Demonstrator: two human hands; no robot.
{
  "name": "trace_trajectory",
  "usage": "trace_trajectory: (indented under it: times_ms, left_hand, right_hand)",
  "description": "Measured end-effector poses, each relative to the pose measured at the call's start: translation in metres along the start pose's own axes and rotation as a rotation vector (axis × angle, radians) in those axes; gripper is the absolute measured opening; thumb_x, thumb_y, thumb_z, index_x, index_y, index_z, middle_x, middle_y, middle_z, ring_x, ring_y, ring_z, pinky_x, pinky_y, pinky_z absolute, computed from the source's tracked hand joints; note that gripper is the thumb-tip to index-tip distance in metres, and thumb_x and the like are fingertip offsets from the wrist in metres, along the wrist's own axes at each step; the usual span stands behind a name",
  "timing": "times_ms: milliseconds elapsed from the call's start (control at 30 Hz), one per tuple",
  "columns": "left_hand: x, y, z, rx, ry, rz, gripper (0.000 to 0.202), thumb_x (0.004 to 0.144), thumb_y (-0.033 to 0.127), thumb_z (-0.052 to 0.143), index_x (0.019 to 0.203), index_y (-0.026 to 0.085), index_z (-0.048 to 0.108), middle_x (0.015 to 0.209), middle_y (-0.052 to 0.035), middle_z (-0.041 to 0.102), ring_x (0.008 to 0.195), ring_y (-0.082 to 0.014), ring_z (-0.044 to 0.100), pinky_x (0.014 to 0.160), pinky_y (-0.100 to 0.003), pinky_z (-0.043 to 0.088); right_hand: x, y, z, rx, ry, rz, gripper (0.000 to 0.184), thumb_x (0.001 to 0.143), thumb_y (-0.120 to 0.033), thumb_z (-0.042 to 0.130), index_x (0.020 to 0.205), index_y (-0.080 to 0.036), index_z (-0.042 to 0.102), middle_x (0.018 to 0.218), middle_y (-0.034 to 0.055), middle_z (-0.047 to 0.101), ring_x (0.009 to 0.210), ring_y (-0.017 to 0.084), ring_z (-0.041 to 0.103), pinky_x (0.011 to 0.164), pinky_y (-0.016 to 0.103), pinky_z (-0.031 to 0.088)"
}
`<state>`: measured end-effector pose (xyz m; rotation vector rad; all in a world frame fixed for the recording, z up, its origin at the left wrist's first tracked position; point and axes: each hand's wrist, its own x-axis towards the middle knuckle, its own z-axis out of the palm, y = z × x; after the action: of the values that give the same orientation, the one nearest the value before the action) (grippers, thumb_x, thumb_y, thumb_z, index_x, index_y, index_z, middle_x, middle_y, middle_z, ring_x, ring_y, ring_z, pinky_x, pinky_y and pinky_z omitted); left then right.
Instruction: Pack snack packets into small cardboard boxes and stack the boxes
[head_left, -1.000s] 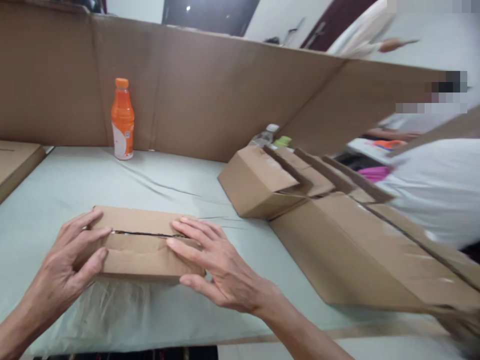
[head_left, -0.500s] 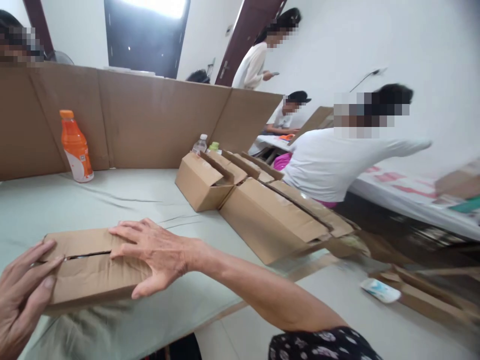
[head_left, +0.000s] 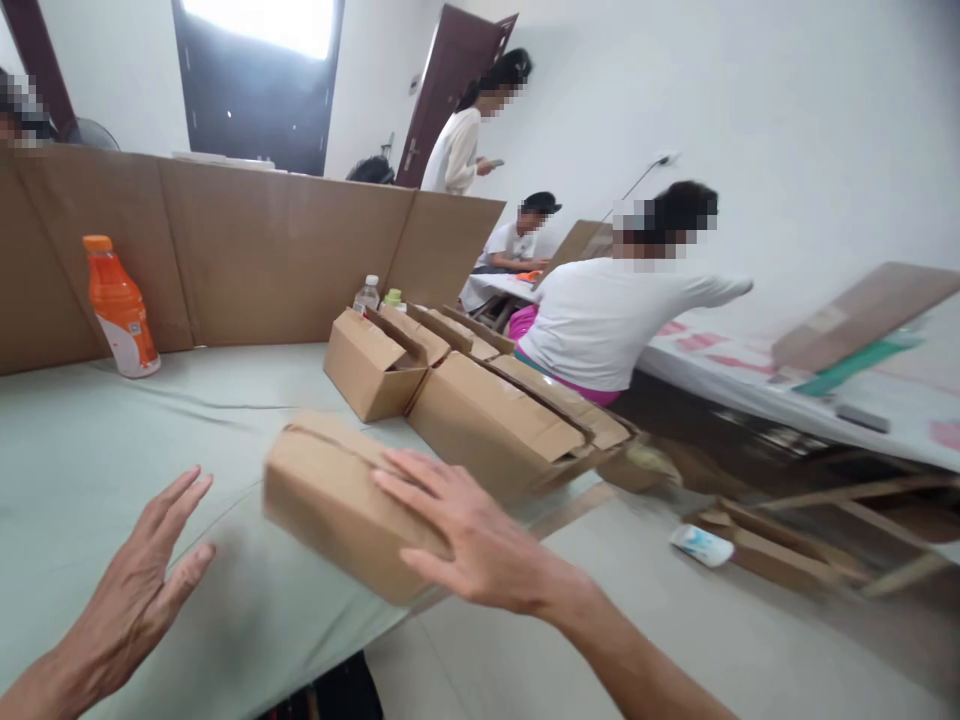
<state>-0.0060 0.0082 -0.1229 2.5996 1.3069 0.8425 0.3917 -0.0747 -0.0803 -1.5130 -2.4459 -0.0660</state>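
Head camera shows me a cardboard box (head_left: 337, 500) at the table's right-hand side, just short of the row of cartons. Its top looks closed, so its contents are hidden. My right hand (head_left: 480, 540) lies over its right end, fingers spread on top and thumb at the near side; I can't tell whether it truly grips. My left hand (head_left: 139, 590) is open and holds nothing, apart from the box, above the green-covered table (head_left: 52, 450).

Beyond the box, a short carton (head_left: 367, 370) has its flaps partly raised; I can't make out anything inside. A long carton (head_left: 487, 420) adjoins it. Behind the short one show a clear bottle (head_left: 367, 298) and a green-capped bottle (head_left: 393, 299). An orange bottle (head_left: 124, 315) stands near the cardboard partition (head_left: 285, 265), and a white-and-blue packet (head_left: 703, 545) sits against an open carton (head_left: 784, 557) on the floor.
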Motion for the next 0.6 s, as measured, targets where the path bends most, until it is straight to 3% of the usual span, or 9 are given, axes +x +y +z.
trace_trajectory:
  times_ms: [133, 233, 433, 600]
  left_hand:
    - [-0.005, -0.012, 0.024, 0.044, -0.156, 0.016, 0.052, 0.108, 0.054, 0.041, 0.158, 0.038, 0.044, 0.167, -0.0084, 0.046, 0.144, -0.0337, 0.057, 0.106, -0.053, 0.061]
    - [-0.009, -0.024, 0.047, 0.078, -0.213, 0.063, 0.052, 0.108, 0.055, 0.039, 0.152, 0.032, 0.054, 0.163, -0.0134, 0.050, 0.140, -0.0347, 0.061, 0.106, -0.053, 0.060]
    - [-0.023, -0.033, 0.087, 0.169, -0.138, 0.240, 0.045, 0.107, 0.047, 0.043, 0.142, 0.029, 0.064, 0.154, -0.0132, 0.060, 0.134, -0.0350, 0.063, 0.104, -0.052, 0.060]
    - [-0.036, -0.034, 0.097, 0.194, -0.065, 0.294, 0.042, 0.106, 0.040, 0.048, 0.145, 0.030, 0.060, 0.157, -0.0103, 0.057, 0.140, -0.0333, 0.057, 0.110, -0.051, 0.055]
  right_hand:
    - [-0.057, 0.053, 0.007, -0.206, 0.153, 0.373, 0.061, 0.096, -0.042, 0.058, 0.154, -0.022, 0.055, 0.160, 0.0179, 0.052, 0.142, 0.037, 0.054, 0.106, 0.055, 0.053]
    - [-0.064, 0.075, 0.012, -0.273, 0.176, 0.536, 0.059, 0.094, -0.043, 0.057, 0.149, -0.020, 0.060, 0.157, 0.0179, 0.056, 0.139, 0.038, 0.057, 0.104, 0.055, 0.054]
    - [-0.030, 0.090, 0.016, -0.351, 0.110, 0.605, 0.059, 0.095, -0.042, 0.055, 0.151, -0.023, 0.058, 0.158, 0.0164, 0.055, 0.138, 0.038, 0.057, 0.100, 0.055, 0.054]
    - [-0.019, 0.092, 0.019, -0.418, 0.101, 0.554, 0.054, 0.098, -0.034, 0.051, 0.150, -0.023, 0.058, 0.157, 0.0168, 0.057, 0.139, 0.036, 0.056, 0.105, 0.055, 0.049]
